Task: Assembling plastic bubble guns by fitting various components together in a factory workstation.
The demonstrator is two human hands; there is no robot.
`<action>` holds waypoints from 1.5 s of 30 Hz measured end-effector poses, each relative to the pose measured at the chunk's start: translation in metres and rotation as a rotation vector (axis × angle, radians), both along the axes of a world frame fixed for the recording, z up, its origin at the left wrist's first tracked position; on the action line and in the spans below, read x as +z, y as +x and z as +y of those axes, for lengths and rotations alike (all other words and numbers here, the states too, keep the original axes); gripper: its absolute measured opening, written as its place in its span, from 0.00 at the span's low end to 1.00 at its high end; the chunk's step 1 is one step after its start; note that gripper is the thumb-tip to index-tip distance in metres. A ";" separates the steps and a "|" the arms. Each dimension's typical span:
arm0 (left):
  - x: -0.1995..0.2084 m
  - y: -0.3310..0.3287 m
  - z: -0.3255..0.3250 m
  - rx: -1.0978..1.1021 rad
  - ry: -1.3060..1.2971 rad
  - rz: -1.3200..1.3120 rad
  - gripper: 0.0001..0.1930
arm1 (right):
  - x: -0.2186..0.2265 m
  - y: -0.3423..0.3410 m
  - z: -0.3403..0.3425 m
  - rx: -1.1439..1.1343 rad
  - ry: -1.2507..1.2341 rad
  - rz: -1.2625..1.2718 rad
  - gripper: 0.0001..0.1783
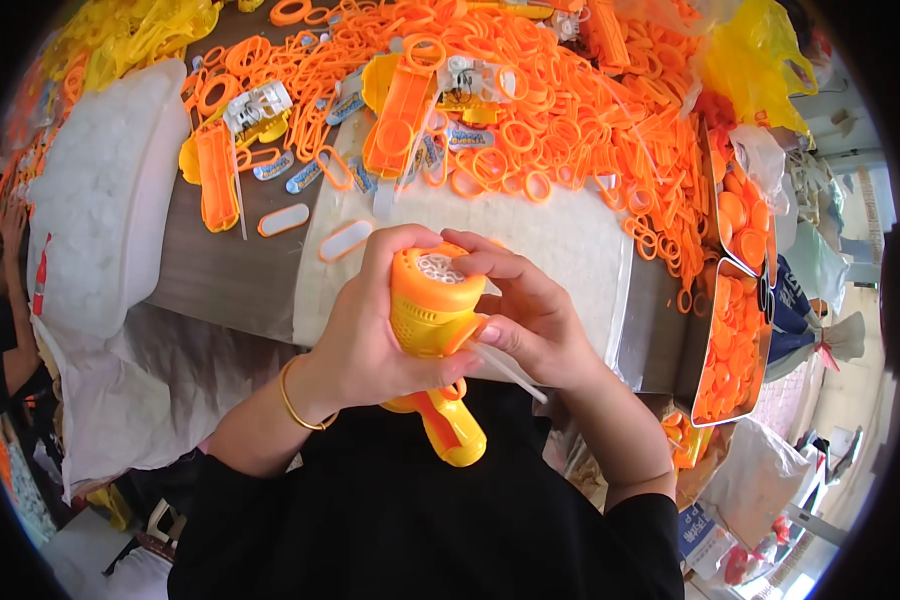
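A yellow and orange toy bubble gun (pixel 422 315) is held close to my body, its round end with a white lattice turned up and its yellow handle hanging below. My left hand (pixel 355 318) wraps round its body from the left. On the other side my right hand (pixel 527 312) has its fingers on the orange rim and its thumb by an orange piece at the side. A thin whitish tube (pixel 512 374) sticks out below the right thumb. My palms hide part of the gun.
A heap of orange rings and parts (pixel 560 120) covers the table's far side. Open gun halves (pixel 398 120) with white mechanisms lie before it, near orange-rimmed oval pieces (pixel 346 241). Left is a white tub (pixel 110 190); right, a bin of orange caps (pixel 727 350).
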State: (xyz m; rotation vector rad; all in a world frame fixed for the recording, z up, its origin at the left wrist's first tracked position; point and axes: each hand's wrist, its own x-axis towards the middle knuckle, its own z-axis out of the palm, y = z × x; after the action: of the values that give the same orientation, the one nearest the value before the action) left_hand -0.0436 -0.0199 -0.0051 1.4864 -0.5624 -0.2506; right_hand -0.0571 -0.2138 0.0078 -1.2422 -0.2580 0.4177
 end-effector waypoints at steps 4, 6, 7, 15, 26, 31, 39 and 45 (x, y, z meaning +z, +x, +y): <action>-0.009 -0.011 0.003 0.026 -0.100 -0.003 0.44 | -0.007 -0.014 0.001 -0.065 0.012 -0.077 0.21; -0.016 -0.017 0.011 0.209 -0.109 0.057 0.42 | -0.018 -0.021 -0.017 -0.035 -0.165 0.204 0.14; -0.013 -0.019 0.008 0.181 -0.215 0.248 0.38 | -0.021 -0.013 -0.019 -0.027 -0.525 0.252 0.11; -0.025 -0.015 0.001 0.349 -0.228 0.273 0.29 | -0.012 -0.009 -0.047 -0.241 -0.327 -0.148 0.23; 0.019 -0.014 -0.061 -0.147 0.661 -0.663 0.35 | 0.027 -0.055 -0.079 0.050 -0.581 -0.071 0.30; 0.022 -0.005 -0.071 -0.168 0.655 -0.683 0.27 | 0.027 -0.079 -0.250 -0.917 -1.778 0.060 0.10; 0.017 0.002 -0.079 -0.072 0.574 -0.723 0.24 | 0.034 -0.055 -0.263 -0.658 -1.705 -0.122 0.08; 0.021 -0.001 -0.076 -0.124 0.584 -0.708 0.24 | 0.014 -0.058 -0.301 -0.947 -1.760 -0.453 0.07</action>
State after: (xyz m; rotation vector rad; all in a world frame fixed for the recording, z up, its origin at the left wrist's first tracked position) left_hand -0.0451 -0.0954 0.0161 2.1183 -1.2244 0.0382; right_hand -0.1153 -0.5145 0.0222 -2.9409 0.4871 -0.7066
